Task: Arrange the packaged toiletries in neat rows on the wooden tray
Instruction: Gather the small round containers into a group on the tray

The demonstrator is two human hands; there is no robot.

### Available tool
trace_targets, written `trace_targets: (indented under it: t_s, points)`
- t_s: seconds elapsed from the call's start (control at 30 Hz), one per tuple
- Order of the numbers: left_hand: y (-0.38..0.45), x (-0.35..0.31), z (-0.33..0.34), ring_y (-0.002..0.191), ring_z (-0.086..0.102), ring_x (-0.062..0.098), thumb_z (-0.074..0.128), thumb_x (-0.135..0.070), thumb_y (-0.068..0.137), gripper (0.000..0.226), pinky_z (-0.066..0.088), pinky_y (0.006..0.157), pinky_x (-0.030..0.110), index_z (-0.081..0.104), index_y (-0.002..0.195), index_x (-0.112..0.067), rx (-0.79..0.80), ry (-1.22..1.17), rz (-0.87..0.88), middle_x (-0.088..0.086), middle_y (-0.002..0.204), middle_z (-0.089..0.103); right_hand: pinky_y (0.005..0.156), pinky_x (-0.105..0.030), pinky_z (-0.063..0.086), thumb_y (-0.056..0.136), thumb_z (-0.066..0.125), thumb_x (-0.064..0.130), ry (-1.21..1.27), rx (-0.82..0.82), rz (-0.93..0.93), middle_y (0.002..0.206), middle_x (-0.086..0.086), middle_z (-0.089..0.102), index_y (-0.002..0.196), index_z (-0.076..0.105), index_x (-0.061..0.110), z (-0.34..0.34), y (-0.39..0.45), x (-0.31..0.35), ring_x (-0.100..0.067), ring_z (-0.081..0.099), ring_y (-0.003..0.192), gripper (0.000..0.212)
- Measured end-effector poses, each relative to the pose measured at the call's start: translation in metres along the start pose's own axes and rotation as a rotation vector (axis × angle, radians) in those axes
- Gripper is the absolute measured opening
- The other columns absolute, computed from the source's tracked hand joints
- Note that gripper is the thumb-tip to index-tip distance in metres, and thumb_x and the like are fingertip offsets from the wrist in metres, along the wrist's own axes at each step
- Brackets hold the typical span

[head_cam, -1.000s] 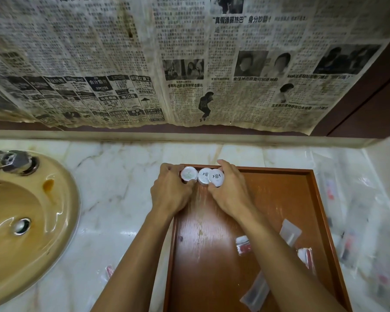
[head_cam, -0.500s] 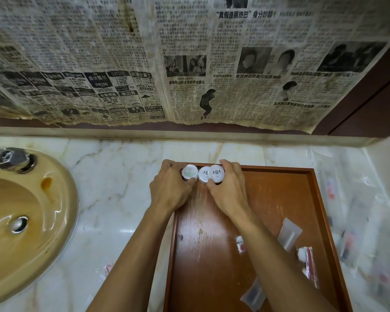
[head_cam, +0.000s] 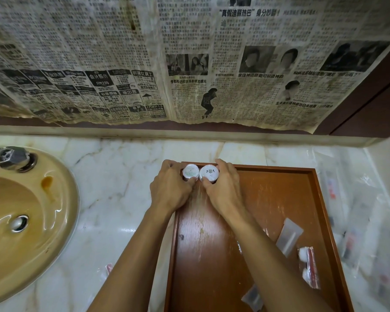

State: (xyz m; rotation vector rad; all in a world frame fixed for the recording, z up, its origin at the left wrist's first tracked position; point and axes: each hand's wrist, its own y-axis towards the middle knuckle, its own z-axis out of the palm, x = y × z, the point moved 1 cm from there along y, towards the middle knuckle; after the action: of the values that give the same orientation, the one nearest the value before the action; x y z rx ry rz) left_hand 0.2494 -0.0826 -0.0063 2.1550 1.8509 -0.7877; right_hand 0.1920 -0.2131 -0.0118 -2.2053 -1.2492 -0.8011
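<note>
1. Both hands are curled around small round white-lidded containers at the far left corner of the wooden tray (head_cam: 279,199): the left hand (head_cam: 169,190) grips the left container (head_cam: 190,171), the right hand (head_cam: 225,190) grips the right container (head_cam: 209,172).
2. The two containers stand upright, touching side by side, against the tray's far rim.
3. Whether a third container sits behind them cannot be told.
4. Nearer on the tray lie a clear sachet (head_cam: 288,236), a red-and-white packet (head_cam: 309,266) by the right rim, and another clear packet (head_cam: 252,297) partly hidden by the right forearm.
5. The tray rests on a marble counter (head_cam: 117,199), with blurred plastic-wrapped packets (head_cam: 358,221) to its right.
6. A tan sink (head_cam: 20,221) with a metal tap (head_cam: 11,157) sits to the left; newspaper (head_cam: 189,64) covers the wall behind.
</note>
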Motion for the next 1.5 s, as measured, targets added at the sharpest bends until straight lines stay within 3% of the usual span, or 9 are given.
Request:
trace_targets:
  t_s: [0.27,0.47,0.73,1.13,1.3,1.5]
  points:
    - [0.001,0.001,-0.001,0.105,0.059,0.017,0.065,-0.054,0.082,0.044,0.040,0.077,0.029,0.060,0.123,-0.037,0.007,-0.003,0.002,-0.010,0.126,0.049,0.097,-0.031,0.035,0.087,0.068,0.024,-0.048,-0.028,-0.026,0.124,-0.013,0.051,0.132,0.049,0.004,0.009,0.002,0.000,-0.026,0.038,0.123,0.053]
    - [0.001,0.000,-0.002,0.106,0.059,0.018,0.066,-0.051,0.083,0.043,0.039,0.077,0.028,0.061,0.123,-0.036,0.004,0.004,0.007,-0.009,0.127,0.050,0.091,-0.036,0.044,0.080,0.074,0.030,-0.052,-0.068,-0.049,0.112,-0.011,0.050,0.121,0.058,0.004,0.013,0.002,-0.005,-0.028,0.049,0.109,0.050]
    - [0.001,0.001,-0.001,0.105,0.059,0.018,0.066,-0.051,0.083,0.043,0.040,0.078,0.028,0.061,0.123,-0.035,0.001,0.001,0.002,-0.009,0.127,0.049,0.085,-0.038,0.048,0.079,0.070,0.024,-0.014,-0.074,-0.023,0.112,-0.008,0.049,0.120,0.058,0.008,0.015,0.001,-0.006,-0.026,0.051,0.105,0.045]
    - [0.001,-0.001,-0.001,0.103,0.060,0.019,0.066,-0.050,0.083,0.043,0.042,0.078,0.029,0.061,0.122,-0.034,-0.007,0.007,0.007,-0.008,0.127,0.050,0.089,-0.037,0.047,0.080,0.071,0.025,-0.034,-0.055,-0.028,0.116,-0.009,0.049,0.126,0.054,0.008,0.016,0.005,-0.007,-0.027,0.051,0.108,0.051]
    - [-0.001,0.001,-0.006,0.113,0.056,0.018,0.067,-0.054,0.081,0.054,0.041,0.084,0.032,0.055,0.129,-0.031,-0.002,-0.007,0.006,-0.008,0.132,0.051,0.087,-0.034,0.047,0.081,0.071,0.029,-0.044,-0.030,-0.024,0.119,-0.008,0.046,0.129,0.051,0.011,0.012,0.001,-0.009,-0.026,0.050,0.110,0.055]
    - [-0.029,0.034,-0.052,0.102,0.060,0.012,0.059,-0.052,0.089,0.041,0.040,0.080,0.030,0.060,0.124,-0.030,-0.083,-0.045,-0.030,-0.015,0.116,0.063,0.085,-0.037,0.043,0.088,0.062,0.030,-0.171,-0.112,-0.083,0.121,-0.009,0.046,0.126,0.054,0.011,-0.001,-0.037,0.004,-0.026,0.042,0.117,0.043]
